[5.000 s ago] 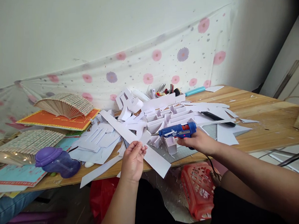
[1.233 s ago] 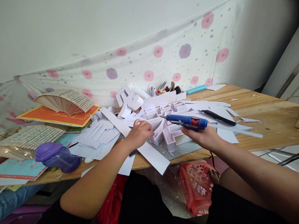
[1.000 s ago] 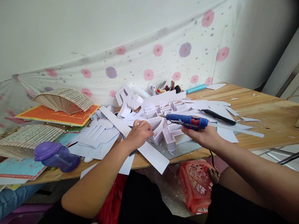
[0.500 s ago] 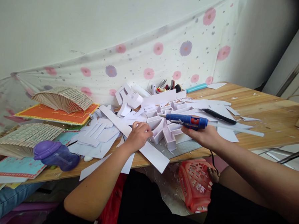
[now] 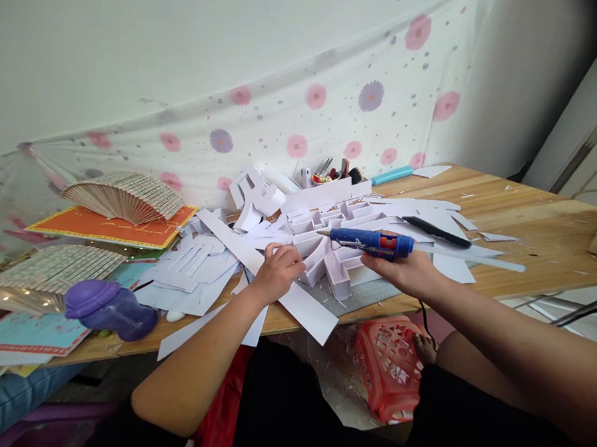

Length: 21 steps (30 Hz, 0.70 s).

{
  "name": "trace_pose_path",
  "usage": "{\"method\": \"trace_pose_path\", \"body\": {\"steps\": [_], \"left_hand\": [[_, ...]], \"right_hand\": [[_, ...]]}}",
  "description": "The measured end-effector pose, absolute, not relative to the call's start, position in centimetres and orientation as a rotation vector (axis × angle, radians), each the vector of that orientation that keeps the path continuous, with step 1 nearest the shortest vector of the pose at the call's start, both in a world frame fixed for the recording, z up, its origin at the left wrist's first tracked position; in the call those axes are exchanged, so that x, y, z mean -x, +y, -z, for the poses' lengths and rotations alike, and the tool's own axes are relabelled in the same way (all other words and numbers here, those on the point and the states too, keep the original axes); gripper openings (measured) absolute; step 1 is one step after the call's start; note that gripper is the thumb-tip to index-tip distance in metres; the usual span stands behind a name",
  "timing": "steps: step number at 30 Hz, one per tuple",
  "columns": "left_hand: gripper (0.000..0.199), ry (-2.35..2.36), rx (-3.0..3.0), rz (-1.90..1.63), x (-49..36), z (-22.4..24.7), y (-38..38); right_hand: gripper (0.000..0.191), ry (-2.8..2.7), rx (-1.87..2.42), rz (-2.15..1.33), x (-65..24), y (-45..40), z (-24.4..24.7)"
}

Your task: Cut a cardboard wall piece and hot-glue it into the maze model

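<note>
My right hand (image 5: 411, 265) is closed around a blue hot glue gun (image 5: 372, 242), its nozzle pointing left above a white open-topped structure (image 5: 339, 281). A long pale glue stick (image 5: 485, 259) sticks out behind the gun. The structure has thin upright walls that form branching channels. At its left end my left hand (image 5: 280, 272) is closed, with curled fingertips pinched at the wall's edge; the exact grip is partly hidden. Beneath the structure lies a grey mat (image 5: 372, 298). A flat white strip (image 5: 308, 313) runs under my left hand.
White sheets and offcuts (image 5: 195, 265) crowd the left-centre. A black-handled knife (image 5: 436, 231) lies right of the gun. A purple cup (image 5: 110, 310), folding fans (image 5: 124, 199) and a box of tools (image 5: 322, 194) surround the work. A red basket (image 5: 389, 372) stands below the table edge.
Almost nothing differs. The glue gun and my right hand have shifted very slightly left; my left hand keeps its place at the structure's edge.
</note>
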<state>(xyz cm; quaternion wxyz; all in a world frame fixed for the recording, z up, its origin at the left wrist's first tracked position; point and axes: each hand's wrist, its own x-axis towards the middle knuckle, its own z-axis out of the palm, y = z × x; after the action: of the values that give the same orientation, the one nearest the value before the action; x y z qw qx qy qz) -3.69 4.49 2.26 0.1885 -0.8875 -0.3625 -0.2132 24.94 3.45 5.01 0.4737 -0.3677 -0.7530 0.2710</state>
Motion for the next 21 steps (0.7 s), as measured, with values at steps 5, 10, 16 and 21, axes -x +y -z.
{"method": "trace_pose_path", "body": {"steps": [5,10,16,21], "left_hand": [[0.033,-0.976,2.485,0.573,3.6,-2.08,4.73],[0.03,-0.959,2.47,0.573,3.17,-1.85,4.79],[0.026,-0.956,2.451,0.575,2.99,-1.89,4.77],[0.022,-0.965,2.441,0.562,2.94,-1.72,4.79]], "right_hand": [[0.02,-1.821,0.9,-0.713,-24.84,3.51,-5.02],[0.024,-1.815,0.897,-0.785,-24.72,3.74,-4.64],[0.024,-1.814,0.894,-0.779,-24.74,3.62,-4.84],[0.024,-1.821,0.888,-0.774,-24.78,3.54,-4.88]]}}
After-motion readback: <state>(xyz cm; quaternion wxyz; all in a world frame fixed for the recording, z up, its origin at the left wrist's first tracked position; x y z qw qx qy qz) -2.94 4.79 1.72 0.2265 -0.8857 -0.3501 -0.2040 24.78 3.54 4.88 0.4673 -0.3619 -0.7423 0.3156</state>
